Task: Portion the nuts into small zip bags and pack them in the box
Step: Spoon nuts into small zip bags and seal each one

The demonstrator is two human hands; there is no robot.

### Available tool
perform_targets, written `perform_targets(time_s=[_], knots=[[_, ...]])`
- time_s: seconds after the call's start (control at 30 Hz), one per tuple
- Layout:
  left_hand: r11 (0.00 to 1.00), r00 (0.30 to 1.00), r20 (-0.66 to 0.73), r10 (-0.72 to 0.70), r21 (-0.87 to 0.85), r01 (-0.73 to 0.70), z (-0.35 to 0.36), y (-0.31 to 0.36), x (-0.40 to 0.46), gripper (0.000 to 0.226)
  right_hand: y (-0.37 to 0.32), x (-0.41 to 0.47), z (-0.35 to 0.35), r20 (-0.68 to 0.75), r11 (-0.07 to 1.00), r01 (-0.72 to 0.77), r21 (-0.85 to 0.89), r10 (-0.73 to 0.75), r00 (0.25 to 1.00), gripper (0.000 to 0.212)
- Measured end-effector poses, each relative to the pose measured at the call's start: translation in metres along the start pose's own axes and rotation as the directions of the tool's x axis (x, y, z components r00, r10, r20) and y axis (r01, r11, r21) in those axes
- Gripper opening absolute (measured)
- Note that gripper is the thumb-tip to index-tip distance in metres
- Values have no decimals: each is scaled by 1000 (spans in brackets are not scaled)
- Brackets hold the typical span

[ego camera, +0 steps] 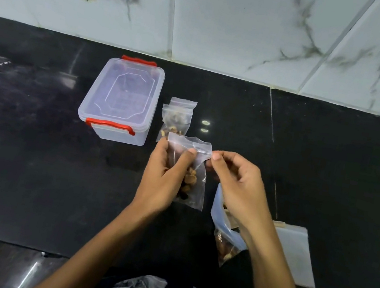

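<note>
Both forearms reach up from the near edge to a small zip bag (194,174) of nuts held upright, left hand (165,177) gripping its body, right hand (235,184) pinching the seal's right end, closed box (122,99) lying up-left.

bare forearms, no sleeves, short fingernails

Even, dimmish indoor light, small glare spots on the glossy black counter (29,167), wide-angle bending at edges.

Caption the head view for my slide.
Both hands pinch a nut-filled zip bag beside the lidded plastic box.
</note>
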State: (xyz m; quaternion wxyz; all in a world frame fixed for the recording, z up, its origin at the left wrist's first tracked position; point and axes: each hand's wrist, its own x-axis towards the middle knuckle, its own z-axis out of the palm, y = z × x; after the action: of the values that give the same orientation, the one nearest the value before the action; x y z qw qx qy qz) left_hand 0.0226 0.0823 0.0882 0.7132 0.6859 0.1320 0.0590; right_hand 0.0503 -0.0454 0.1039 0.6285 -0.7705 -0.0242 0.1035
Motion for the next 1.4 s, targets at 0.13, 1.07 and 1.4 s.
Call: perform_targets(time_s=[0.13, 1.07, 1.4], knots=[[995, 994, -65, 85, -47, -88, -2, 2, 1, 12, 1, 1, 7, 25, 998, 42, 41, -43, 999, 18], [991, 1000, 3, -23, -129, 23, -9, -5, -6, 28, 15, -1, 26, -20, 996, 23, 89, -21, 1000, 21], [977, 996, -75, -49, -212, 32, -19, -3, -1, 12, 18, 7, 29, 147, 938, -211, 276, 176, 973, 45]])
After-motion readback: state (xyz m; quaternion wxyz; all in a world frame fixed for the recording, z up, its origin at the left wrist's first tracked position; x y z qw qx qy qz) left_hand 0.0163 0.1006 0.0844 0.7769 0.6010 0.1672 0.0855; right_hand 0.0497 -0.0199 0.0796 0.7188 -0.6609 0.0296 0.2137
